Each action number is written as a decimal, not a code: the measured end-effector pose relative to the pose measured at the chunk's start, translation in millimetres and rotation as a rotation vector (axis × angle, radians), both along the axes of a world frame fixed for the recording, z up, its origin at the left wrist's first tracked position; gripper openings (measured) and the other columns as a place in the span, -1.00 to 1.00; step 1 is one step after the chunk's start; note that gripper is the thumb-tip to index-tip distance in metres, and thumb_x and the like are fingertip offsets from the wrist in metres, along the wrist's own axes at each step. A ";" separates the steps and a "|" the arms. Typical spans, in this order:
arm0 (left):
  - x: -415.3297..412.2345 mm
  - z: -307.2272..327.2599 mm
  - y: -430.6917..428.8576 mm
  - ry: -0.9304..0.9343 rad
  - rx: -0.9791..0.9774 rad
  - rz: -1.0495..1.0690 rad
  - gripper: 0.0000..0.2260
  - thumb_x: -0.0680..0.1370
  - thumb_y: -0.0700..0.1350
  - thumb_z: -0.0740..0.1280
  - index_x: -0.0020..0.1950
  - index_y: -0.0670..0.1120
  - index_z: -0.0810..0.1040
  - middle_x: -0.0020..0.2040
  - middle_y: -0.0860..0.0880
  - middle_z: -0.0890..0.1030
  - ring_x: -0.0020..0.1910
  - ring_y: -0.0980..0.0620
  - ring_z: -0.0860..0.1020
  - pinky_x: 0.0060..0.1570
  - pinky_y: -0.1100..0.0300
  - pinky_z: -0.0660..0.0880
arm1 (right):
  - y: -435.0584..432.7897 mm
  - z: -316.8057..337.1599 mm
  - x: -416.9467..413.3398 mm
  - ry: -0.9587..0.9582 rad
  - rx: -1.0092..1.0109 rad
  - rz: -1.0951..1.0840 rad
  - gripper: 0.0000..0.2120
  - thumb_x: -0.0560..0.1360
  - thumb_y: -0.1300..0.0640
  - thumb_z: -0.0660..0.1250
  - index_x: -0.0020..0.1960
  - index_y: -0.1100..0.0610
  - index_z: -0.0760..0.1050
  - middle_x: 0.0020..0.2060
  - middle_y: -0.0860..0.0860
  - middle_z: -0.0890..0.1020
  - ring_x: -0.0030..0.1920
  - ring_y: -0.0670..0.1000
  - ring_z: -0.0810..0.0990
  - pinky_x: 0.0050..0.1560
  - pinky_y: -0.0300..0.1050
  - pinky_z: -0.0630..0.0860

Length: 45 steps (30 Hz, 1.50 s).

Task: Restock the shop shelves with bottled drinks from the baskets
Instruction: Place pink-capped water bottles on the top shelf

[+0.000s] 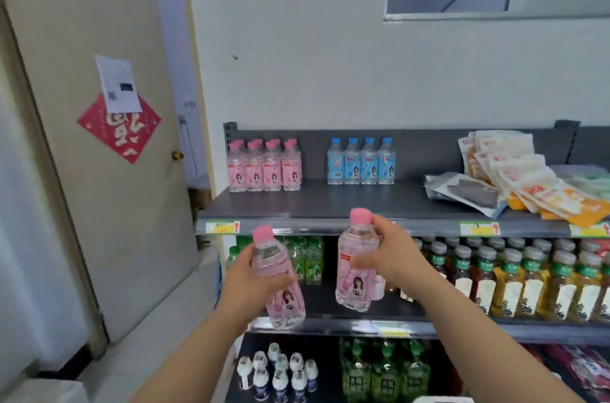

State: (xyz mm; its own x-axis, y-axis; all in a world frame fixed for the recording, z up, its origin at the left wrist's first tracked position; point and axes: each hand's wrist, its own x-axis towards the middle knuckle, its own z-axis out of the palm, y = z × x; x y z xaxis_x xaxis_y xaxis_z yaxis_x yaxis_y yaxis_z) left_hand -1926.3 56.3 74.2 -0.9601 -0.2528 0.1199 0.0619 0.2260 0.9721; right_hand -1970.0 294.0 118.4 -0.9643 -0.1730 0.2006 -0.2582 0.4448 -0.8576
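Note:
My left hand grips a pink-capped bottle with a pink label, tilted a little to the left. My right hand grips a second pink bottle near its neck, upright. Both are held in front of the top shelf's front edge. On that grey top shelf a group of pink bottles stands at the back left, with a row of blue-capped bottles to their right. No basket is in view.
Snack packets lie piled on the top shelf's right side. The middle shelf holds green bottles and grey-capped tea bottles. Below are small white bottles and green packs. A beige door is at the left.

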 end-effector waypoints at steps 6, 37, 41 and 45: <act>-14.9 41.2 -43.4 0.112 -0.056 0.028 -0.46 0.25 -0.11 0.61 0.16 0.02 0.49 -0.04 0.05 0.68 -0.09 0.05 0.66 0.01 -0.08 0.60 | -47.2 39.3 -19.6 0.099 -0.065 0.042 -0.37 0.24 0.35 0.54 0.15 -0.14 0.45 -0.10 -0.16 0.63 -0.23 -0.25 0.62 -0.30 -0.42 0.49; -291.6 78.7 -206.3 0.204 -0.330 0.146 -0.31 0.20 -0.03 0.64 0.22 0.06 0.37 0.12 0.07 0.50 0.05 0.02 0.51 -0.12 0.24 0.45 | -184.0 65.9 -281.0 0.068 -0.210 0.075 -0.32 0.24 0.43 0.50 0.26 -0.03 0.47 -0.04 -0.10 0.65 -0.19 -0.16 0.67 -0.36 -0.36 0.53; -333.0 68.1 -217.1 0.223 -0.342 0.139 -0.34 0.22 -0.04 0.64 0.18 0.07 0.36 0.09 0.09 0.47 0.02 0.03 0.50 -0.13 0.24 0.40 | -200.8 67.7 -303.8 0.090 -0.197 0.038 -0.33 0.25 0.42 0.51 0.26 -0.02 0.47 -0.03 -0.09 0.66 -0.15 -0.15 0.67 -0.30 -0.32 0.55; -364.1 53.6 -226.1 0.200 -0.364 0.114 -0.31 0.22 -0.07 0.64 0.25 0.00 0.41 0.09 0.08 0.46 0.01 0.03 0.50 -0.06 0.19 0.44 | -214.2 61.2 -320.6 0.083 -0.206 0.002 -0.22 0.24 0.43 0.52 0.38 0.06 0.38 0.11 0.02 0.62 -0.02 -0.01 0.66 -0.04 -0.07 0.63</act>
